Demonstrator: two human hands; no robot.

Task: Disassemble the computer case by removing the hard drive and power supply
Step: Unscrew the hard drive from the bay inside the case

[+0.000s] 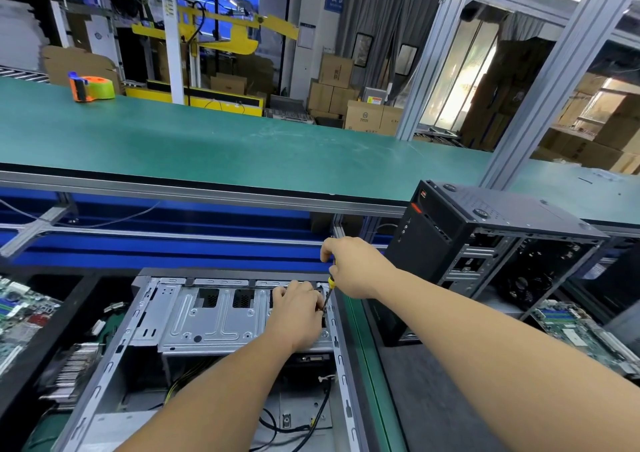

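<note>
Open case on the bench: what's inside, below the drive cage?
Inside the open case, below the drive cage: loose black cables and yellow wires. Both hands, left and right gripping a screwdriver, cover the cage's right end.

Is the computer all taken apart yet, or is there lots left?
Done: the case lies open. In hand: the right hand holds a screwdriver down at the metal drive cage, while the left hand rests there. Left: cage and cables remain inside.
</note>
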